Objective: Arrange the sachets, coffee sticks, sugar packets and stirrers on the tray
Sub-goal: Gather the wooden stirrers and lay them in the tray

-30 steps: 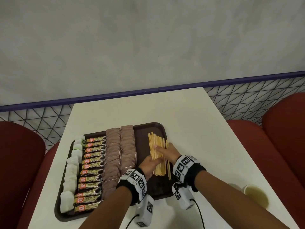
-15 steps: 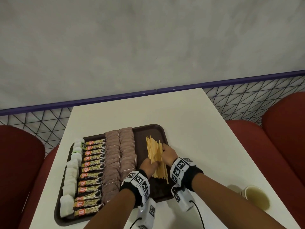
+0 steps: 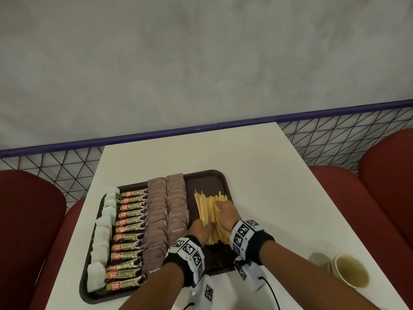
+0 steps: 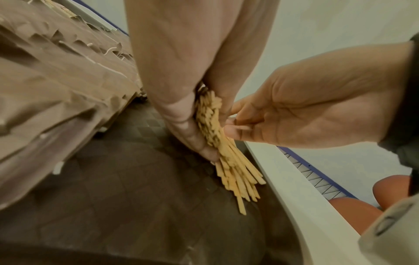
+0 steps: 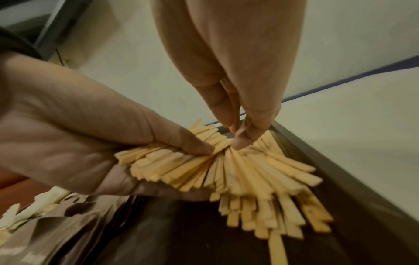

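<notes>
The left hand (image 3: 200,230) is clutching the bundle of thin pale wooden stirrers (image 3: 209,212) while the right hand (image 3: 225,214) is pinching its fanned top over the dark brown plastic tray (image 3: 206,177), so a slackening squeeze is risking sticks sliding onto the brown paper sugar packets (image 3: 176,209).

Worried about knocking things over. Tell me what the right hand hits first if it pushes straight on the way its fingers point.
The right hand already presses on the wooden stirrers; going straight on it would slide over them toward the tray's far rim. Beyond lies bare table, though depth is uncertain.
</notes>
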Action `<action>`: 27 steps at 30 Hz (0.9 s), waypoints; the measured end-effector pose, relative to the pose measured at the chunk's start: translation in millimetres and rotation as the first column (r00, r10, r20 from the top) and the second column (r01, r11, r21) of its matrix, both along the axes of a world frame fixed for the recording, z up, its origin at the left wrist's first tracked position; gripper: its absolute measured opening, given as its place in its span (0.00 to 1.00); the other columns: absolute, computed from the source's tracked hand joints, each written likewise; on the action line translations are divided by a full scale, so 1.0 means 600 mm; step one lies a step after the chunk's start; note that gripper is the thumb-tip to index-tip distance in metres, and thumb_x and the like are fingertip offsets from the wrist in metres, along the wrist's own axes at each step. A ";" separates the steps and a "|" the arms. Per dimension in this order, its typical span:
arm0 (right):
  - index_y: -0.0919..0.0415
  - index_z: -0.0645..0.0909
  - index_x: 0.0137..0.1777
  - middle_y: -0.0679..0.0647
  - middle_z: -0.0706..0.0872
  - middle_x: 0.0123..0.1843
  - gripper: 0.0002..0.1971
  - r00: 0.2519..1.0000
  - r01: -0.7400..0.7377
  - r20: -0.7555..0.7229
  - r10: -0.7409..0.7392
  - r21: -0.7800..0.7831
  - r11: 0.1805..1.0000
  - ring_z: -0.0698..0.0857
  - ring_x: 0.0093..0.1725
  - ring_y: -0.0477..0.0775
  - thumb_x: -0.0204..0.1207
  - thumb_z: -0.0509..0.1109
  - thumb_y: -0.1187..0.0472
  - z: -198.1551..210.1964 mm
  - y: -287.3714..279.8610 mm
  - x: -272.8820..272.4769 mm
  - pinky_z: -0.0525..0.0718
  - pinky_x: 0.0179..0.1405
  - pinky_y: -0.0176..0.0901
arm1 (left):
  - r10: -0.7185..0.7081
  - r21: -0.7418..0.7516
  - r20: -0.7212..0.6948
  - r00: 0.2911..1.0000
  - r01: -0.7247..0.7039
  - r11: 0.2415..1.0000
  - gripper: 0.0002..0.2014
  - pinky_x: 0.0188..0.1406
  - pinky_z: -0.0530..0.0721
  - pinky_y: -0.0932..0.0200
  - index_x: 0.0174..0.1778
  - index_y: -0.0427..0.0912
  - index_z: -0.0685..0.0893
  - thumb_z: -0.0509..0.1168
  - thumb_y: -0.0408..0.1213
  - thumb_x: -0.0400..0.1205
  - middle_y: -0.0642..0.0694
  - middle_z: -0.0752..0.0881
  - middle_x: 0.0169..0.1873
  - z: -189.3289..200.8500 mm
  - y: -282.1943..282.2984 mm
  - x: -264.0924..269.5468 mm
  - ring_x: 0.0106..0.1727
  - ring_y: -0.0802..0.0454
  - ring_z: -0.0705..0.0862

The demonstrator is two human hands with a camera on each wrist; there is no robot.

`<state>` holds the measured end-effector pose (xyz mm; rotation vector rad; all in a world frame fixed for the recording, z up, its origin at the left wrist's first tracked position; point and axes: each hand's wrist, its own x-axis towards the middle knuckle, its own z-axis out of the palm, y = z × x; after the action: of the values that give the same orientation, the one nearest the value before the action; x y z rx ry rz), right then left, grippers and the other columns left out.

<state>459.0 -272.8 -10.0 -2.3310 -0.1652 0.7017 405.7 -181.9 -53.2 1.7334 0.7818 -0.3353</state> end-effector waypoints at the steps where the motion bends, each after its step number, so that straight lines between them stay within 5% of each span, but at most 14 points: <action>1: 0.62 0.68 0.76 0.61 0.68 0.77 0.24 1.000 -0.011 -0.007 0.011 0.008 1.000 0.68 0.76 0.61 0.80 0.52 0.74 -0.001 0.000 -0.002 0.68 0.76 0.46 | -0.015 0.023 -0.022 1.000 0.015 1.000 0.18 0.62 0.81 0.48 0.59 0.32 0.79 0.64 0.41 0.79 0.37 0.85 0.54 0.001 0.001 -0.002 0.57 0.40 0.83; 7: 0.66 0.71 0.73 0.62 0.73 0.74 0.24 0.999 -0.039 -0.026 0.040 0.037 0.999 0.73 0.73 0.61 0.78 0.53 0.76 -0.004 0.020 -0.019 0.72 0.74 0.47 | -0.037 0.091 -0.092 0.995 0.046 0.995 0.31 0.63 0.81 0.46 0.59 0.43 0.81 0.55 0.58 0.66 0.39 0.85 0.57 -0.096 0.022 0.006 0.59 0.39 0.82; 10: 0.69 0.76 0.68 0.63 0.76 0.71 0.22 0.999 -0.036 -0.012 0.036 0.044 0.998 0.76 0.70 0.63 0.77 0.52 0.76 -0.004 0.027 -0.023 0.75 0.70 0.48 | -0.025 0.066 -0.083 0.996 0.030 0.997 0.32 0.62 0.82 0.47 0.59 0.43 0.81 0.55 0.58 0.64 0.40 0.84 0.58 -0.055 0.021 -0.001 0.58 0.40 0.83; 16: 0.65 0.72 0.73 0.62 0.73 0.74 0.25 0.996 -0.083 -0.021 0.084 0.046 0.995 0.73 0.73 0.61 0.77 0.54 0.77 -0.005 0.031 -0.026 0.72 0.72 0.45 | -0.007 0.019 -0.092 0.996 0.008 1.000 0.23 0.60 0.83 0.43 0.58 0.33 0.79 0.55 0.44 0.73 0.33 0.84 0.53 -0.022 0.023 -0.009 0.56 0.34 0.83; 19: 0.63 0.69 0.75 0.60 0.69 0.77 0.26 0.994 -0.106 -0.032 0.108 0.050 0.993 0.68 0.77 0.60 0.77 0.56 0.76 -0.006 0.034 -0.029 0.68 0.76 0.46 | -0.031 -0.041 -0.082 0.996 0.027 0.999 0.21 0.47 0.80 0.48 0.59 0.26 0.78 0.56 0.36 0.75 0.29 0.82 0.46 -0.006 0.032 -0.015 0.47 0.37 0.82; 22: 0.63 0.69 0.75 0.59 0.68 0.78 0.26 0.993 -0.106 -0.041 0.109 0.062 0.992 0.67 0.78 0.59 0.77 0.56 0.76 -0.005 0.037 -0.036 0.67 0.77 0.45 | -0.136 -0.020 -0.103 0.985 0.134 0.991 0.14 0.39 0.75 0.55 0.57 0.28 0.78 0.54 0.30 0.80 0.37 0.79 0.40 0.013 0.038 -0.023 0.40 0.44 0.78; 24: 0.63 0.69 0.75 0.60 0.67 0.78 0.26 0.991 -0.119 -0.048 0.122 0.073 0.990 0.67 0.78 0.58 0.77 0.56 0.75 -0.004 0.038 -0.040 0.66 0.77 0.44 | -0.220 0.027 -0.136 0.966 0.225 0.974 0.10 0.32 0.72 0.58 0.48 0.32 0.79 0.53 0.29 0.81 0.40 0.78 0.36 0.026 0.045 -0.025 0.34 0.48 0.77; 27: 0.65 0.67 0.76 0.61 0.68 0.78 0.24 0.986 -0.155 -0.041 0.159 0.087 0.984 0.68 0.77 0.58 0.80 0.53 0.75 -0.004 0.038 -0.047 0.65 0.75 0.42 | -0.383 0.110 -0.187 0.905 0.407 0.907 0.11 0.35 0.71 0.58 0.47 0.31 0.80 0.51 0.28 0.82 0.36 0.80 0.42 0.044 0.059 -0.024 0.36 0.47 0.77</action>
<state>430.9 -249.8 -12.5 -2.2362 -0.3537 0.8122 391.3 -146.4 -26.8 2.0233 0.5722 -0.7184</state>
